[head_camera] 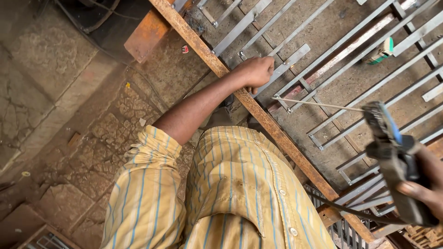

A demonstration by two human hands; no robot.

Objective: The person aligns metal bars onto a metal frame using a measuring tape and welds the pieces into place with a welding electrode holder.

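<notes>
My left hand [256, 71] grips a flat grey steel bar [285, 66] that lies across a rusty angle-iron rail [272, 129]. My right hand [427, 186] at the right edge holds a welding electrode holder [392, 152] with a thin rod [318, 104] clamped in it. The rod's tip points left and ends close to the joint of the flat bars, just right of my left hand. I wear a yellow striped shirt [230, 193].
A grille of several parallel grey steel strips [350, 60] lies on the ground beyond the rail. A green and white object [383, 50] sits among the strips at upper right. A black cable [350, 212] trails from the holder. Cracked concrete floor [69, 115] spreads left.
</notes>
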